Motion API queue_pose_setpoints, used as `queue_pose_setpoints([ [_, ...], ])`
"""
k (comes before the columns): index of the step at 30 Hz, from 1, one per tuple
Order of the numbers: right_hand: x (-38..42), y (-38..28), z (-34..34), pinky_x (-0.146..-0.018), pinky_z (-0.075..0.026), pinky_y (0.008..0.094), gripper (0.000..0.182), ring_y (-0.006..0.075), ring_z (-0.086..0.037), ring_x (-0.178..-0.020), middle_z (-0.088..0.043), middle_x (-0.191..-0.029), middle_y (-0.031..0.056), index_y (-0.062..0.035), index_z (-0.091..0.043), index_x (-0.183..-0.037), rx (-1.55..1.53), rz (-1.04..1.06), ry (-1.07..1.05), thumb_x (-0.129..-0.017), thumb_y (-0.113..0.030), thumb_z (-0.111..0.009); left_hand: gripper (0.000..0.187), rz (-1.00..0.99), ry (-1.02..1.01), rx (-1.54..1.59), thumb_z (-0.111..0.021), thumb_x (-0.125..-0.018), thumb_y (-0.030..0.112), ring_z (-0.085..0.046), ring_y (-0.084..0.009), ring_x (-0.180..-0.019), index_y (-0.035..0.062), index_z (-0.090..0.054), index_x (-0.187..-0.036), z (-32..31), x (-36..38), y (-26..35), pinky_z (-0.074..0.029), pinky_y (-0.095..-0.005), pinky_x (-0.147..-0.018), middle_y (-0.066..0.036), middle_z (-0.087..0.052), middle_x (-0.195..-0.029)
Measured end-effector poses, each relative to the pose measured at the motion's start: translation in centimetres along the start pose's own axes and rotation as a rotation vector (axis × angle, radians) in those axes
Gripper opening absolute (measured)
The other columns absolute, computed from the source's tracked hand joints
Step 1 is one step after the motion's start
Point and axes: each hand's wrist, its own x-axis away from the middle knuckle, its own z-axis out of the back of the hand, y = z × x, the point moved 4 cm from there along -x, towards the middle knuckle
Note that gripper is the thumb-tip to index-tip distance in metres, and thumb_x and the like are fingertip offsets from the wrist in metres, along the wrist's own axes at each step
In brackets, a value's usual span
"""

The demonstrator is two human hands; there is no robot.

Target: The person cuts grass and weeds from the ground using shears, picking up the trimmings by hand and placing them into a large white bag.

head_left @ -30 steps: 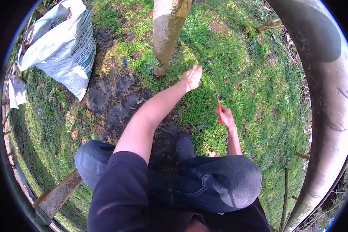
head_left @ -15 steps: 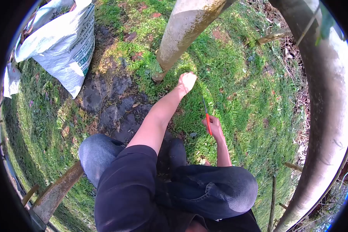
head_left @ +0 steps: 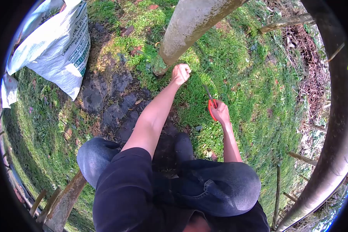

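Observation:
My left hand (head_left: 181,74) is closed in a fist just above the grass, close to the foot of a pale pole (head_left: 181,36). Whatever its fingers may hold is hidden. Lower and to the right, my right hand (head_left: 221,112) grips scissors (head_left: 211,109) by their orange-red handles. Their dark blades point up and to the left, with the tips over the green grass (head_left: 197,91). A gap separates the blades from my left hand.
A white printed sack (head_left: 56,50) stands at the upper left beside dark bare soil (head_left: 116,96). A thick curved pole (head_left: 328,116) runs down the right side. Wooden stakes (head_left: 278,193) and dry litter (head_left: 309,73) lie near it. My bent knees (head_left: 236,189) are below.
My left hand has shifted slightly left and up. My right hand has moved up and a little right, turning the scissors so that their handle loops show wider.

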Motion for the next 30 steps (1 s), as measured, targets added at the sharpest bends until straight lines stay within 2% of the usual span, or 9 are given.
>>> queue_pose_setpoints([
  [7, -1.0, -1.7, -1.1, -0.078, -0.052, 0.0458, 0.030, 0.0365, -0.069, -0.079, -0.071, -0.084, 0.0204, -0.0049, -0.070, -0.092, 0.086, -0.006, -0.021, -0.088, -0.034, -0.062, 0.005, -0.012, 0.094, 0.016, -0.062, -0.075, 0.005, -0.066, -0.0340, -0.082, 0.0094, -0.064, -0.074, 1.9, 0.9, 1.5, -0.052, -0.0434, -0.069, -0.014, -0.067, -0.083],
  [11, -1.4, -1.6, -1.6, -0.077, -0.051, 0.0454, 0.026, 0.0355, -0.067, -0.080, -0.069, -0.081, 0.0210, -0.0056, -0.068, -0.087, 0.028, -0.064, -0.065, -0.085, -0.031, -0.062, 0.006, 0.110, 0.005, 0.131, -0.059, -0.087, 0.005, -0.066, -0.0306, -0.078, 0.0049, -0.058, -0.081, 2.7, 2.0, 1.9, -0.053, -0.0400, -0.070, -0.013, -0.064, -0.079],
  [14, -1.0, -1.5, -1.6, -0.078, -0.052, 0.0450, 0.027, 0.0351, -0.068, -0.080, -0.069, -0.083, 0.0210, -0.0052, -0.068, -0.088, 0.011, -0.068, -0.069, -0.085, -0.031, -0.062, 0.013, -0.082, 0.185, 0.762, -0.056, -0.094, 0.003, -0.065, -0.0238, -0.076, 0.0045, -0.051, -0.083, -0.1, 2.0, -0.7, -0.054, -0.0381, -0.075, -0.007, -0.056, -0.075],
  [17, -0.4, -1.0, -2.0, -0.078, -0.052, 0.0451, 0.028, 0.0345, -0.068, -0.082, -0.070, -0.085, 0.0210, -0.0048, -0.068, -0.090, 0.002, -0.053, -0.048, -0.086, -0.032, -0.062, 0.018, 0.135, 0.217, 1.196, -0.054, -0.099, 0.007, -0.060, -0.0173, -0.073, 0.0072, -0.047, -0.082, 0.9, 1.3, 0.8, -0.054, -0.0384, -0.081, -0.002, -0.047, -0.076],
  [19, 0.0, -0.7, -2.2, -0.078, -0.052, 0.0450, 0.029, 0.0346, -0.068, -0.082, -0.069, -0.085, 0.0211, -0.0043, -0.068, -0.091, 0.003, -0.073, -0.063, -0.086, -0.032, -0.062, 0.017, 0.195, 0.116, 1.291, -0.053, -0.101, 0.014, -0.053, -0.0146, -0.071, 0.0087, -0.048, -0.085, 0.0, -0.3, -1.6, -0.052, -0.0353, -0.084, -0.003, -0.049, -0.080],
  [23, 0.0, 0.4, -2.1, -0.077, -0.051, 0.0443, 0.031, 0.0342, -0.068, -0.079, -0.069, -0.082, 0.0209, -0.0032, -0.069, -0.091, -0.026, -0.074, -0.058, -0.086, -0.033, -0.063, 0.010, 0.159, 0.063, 1.110, -0.050, -0.101, 0.014, -0.052, -0.0144, -0.074, 0.0055, -0.053, -0.100, 0.6, -0.7, -0.5, -0.052, -0.0354, -0.079, -0.004, -0.051, -0.082],
  [25, -0.2, 1.1, -2.0, -0.075, -0.051, 0.0439, 0.031, 0.0337, -0.068, -0.076, -0.068, -0.078, 0.0203, -0.0026, -0.069, -0.089, -0.092, -0.048, -0.006, -0.086, -0.033, -0.063, 0.015, 0.126, 0.070, 0.902, -0.049, -0.101, 0.014, -0.052, -0.0151, -0.074, 0.0037, -0.056, -0.108, 0.6, 0.1, 0.9, -0.053, -0.0365, -0.076, -0.003, -0.049, -0.081],
  [28, 0.0, 1.4, -1.3, -0.073, -0.051, 0.0438, 0.031, 0.0331, -0.067, -0.072, -0.068, -0.075, 0.0197, -0.0024, -0.069, -0.087, -0.133, -0.056, 0.022, -0.086, -0.033, -0.064, 0.014, 0.322, -0.130, 0.859, -0.057, -0.100, 0.013, -0.061, -0.0112, -0.078, 0.0032, -0.052, -0.108, -0.8, 0.1, -0.5, -0.050, -0.0234, -0.068, -0.003, -0.058, -0.084],
  [30, 0.0, 1.3, -0.7, -0.070, -0.050, 0.0438, 0.032, 0.0321, -0.067, -0.069, -0.067, -0.073, 0.0193, -0.0027, -0.069, -0.087, -0.142, -0.049, 0.037, -0.087, -0.034, -0.064, 0.029, 0.386, -0.143, 0.538, -0.063, -0.096, 0.026, -0.063, -0.0147, -0.084, 0.0027, -0.054, -0.112, -3.0, -0.3, -1.5, -0.052, -0.0273, -0.074, -0.006, -0.062, -0.089],
])
